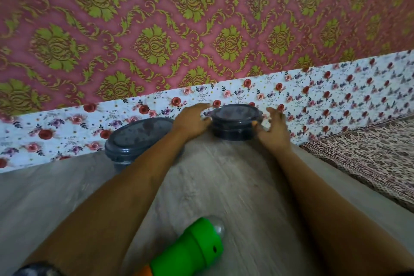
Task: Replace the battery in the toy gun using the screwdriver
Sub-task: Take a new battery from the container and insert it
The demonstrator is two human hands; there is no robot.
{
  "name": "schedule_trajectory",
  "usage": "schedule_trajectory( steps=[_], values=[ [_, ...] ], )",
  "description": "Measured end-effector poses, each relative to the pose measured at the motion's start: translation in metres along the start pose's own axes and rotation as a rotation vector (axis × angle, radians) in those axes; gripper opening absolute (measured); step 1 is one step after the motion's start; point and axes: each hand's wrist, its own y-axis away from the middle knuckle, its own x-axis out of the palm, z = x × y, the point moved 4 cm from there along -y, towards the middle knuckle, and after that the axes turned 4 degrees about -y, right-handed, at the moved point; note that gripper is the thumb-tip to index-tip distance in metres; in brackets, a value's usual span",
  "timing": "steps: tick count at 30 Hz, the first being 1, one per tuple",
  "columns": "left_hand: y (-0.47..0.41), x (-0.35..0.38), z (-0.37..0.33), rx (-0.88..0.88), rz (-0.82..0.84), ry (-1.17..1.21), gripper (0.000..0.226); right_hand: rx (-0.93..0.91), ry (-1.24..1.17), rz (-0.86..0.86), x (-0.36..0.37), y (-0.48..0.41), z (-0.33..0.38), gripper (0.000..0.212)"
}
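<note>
Both hands work at the far edge of the floor (224, 186) on 1 of 2 dark tubs, the lidded tub (236, 123): left hand (190, 122) fingers curl round its left side, right hand (272, 129) fingers spread apart beside its right side, thumb touching. The toy gun (190, 246) lies untouched at the near edge, between the forearms. No screwdriver or battery visible; judged 0 steps done, with unscrewing, swapping and closing all left.

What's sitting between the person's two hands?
A dark round lidded container, flanked by the left hand and the right hand, as the head view shows.
</note>
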Motion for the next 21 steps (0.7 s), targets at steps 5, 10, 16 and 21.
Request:
schedule_trajectory(
  steps=[5,10,16,21],
  values=[
    [0.030,-0.059,0.105,-0.455,0.006,-0.357,0.055,-0.275,0.004,-0.033,0.023,0.016,0.065,0.014],
    [0.058,-0.065,0.158,-0.560,0.272,-0.300,0.071,0.042,-0.260,0.423,0.108,0.046,0.108,0.044],
    [0.066,-0.060,0.134,-0.455,0.283,-0.408,0.072,0.194,-0.371,0.465,0.116,0.062,0.109,0.030],
    [0.069,-0.045,0.093,-0.394,0.273,-0.383,0.073,0.203,-0.353,0.405,0.067,0.069,0.085,0.034]
  ],
)
